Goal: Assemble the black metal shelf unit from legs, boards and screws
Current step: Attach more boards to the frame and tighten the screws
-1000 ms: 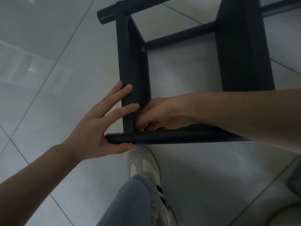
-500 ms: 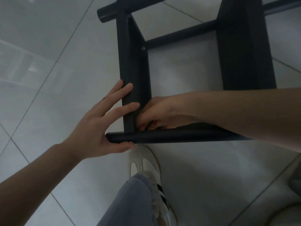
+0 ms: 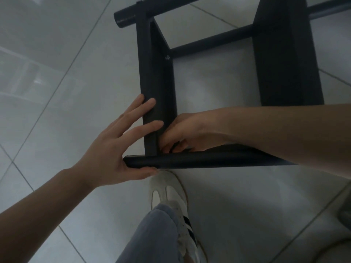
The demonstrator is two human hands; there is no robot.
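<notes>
The black shelf unit lies on its side on the floor. Its near tube leg (image 3: 218, 160) runs left to right and meets the left board (image 3: 152, 73) at a corner. My left hand (image 3: 114, 149) presses straight fingers on that board's outer face, with the thumb under the leg's end. My right hand (image 3: 188, 130) reaches inside the corner with curled fingers that pinch a small dark fastener (image 3: 175, 147), mostly hidden. A screw head (image 3: 167, 57) shows higher on the board. A second board (image 3: 284, 54) and the far legs (image 3: 125, 15) lie beyond.
Pale glossy floor tiles (image 3: 66, 92) surround the frame. My white shoe (image 3: 171, 192) and grey trouser leg (image 3: 155, 234) sit just below the near leg. A grey object (image 3: 345, 215) shows at the lower right edge.
</notes>
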